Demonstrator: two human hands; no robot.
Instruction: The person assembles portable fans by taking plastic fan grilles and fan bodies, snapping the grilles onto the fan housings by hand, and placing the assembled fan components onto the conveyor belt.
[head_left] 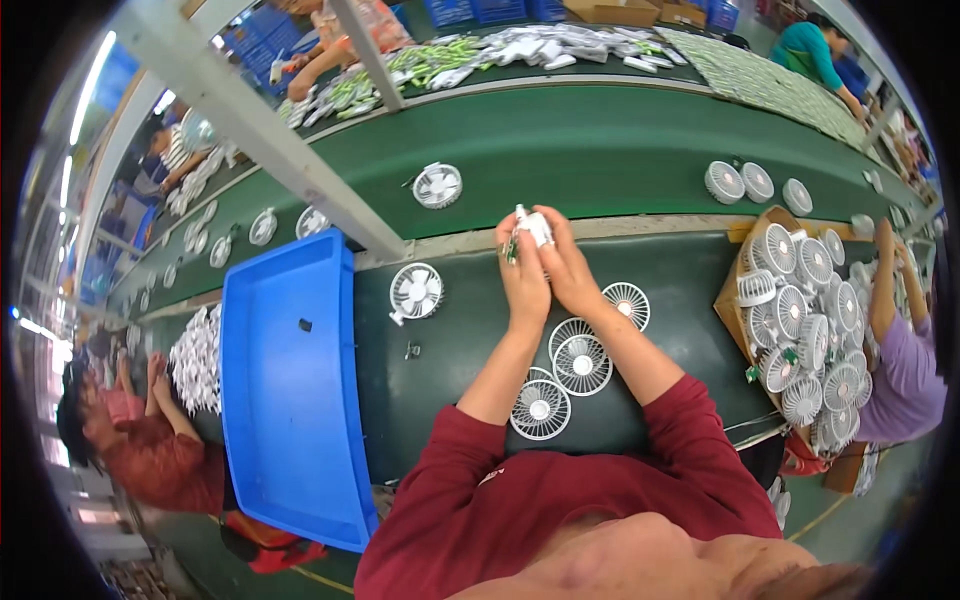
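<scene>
Above the far edge of the dark green work surface, both my hands are together around a white plastic fan part point(536, 229). My left hand point(523, 268) is closed on its left side, where a small green circuit board point(511, 250) shows by the fingers. My right hand point(571, 265) wraps its right side. Much of the part is hidden by the palms. Below my wrists lie several round white fan grilles point(582, 364), partly overlapping, some behind my right forearm. To the left rests a white fan head with blades point(416, 291), and a small dark piece point(412, 350) lies below it.
A blue tray point(290, 400) with a small black piece stands at my left. At right, a cardboard box point(733, 305) is heaped with fan heads. Beyond runs a green conveyor point(600, 150) carrying fan heads, with a metal post point(270, 140) at left. Co-workers sit on both sides.
</scene>
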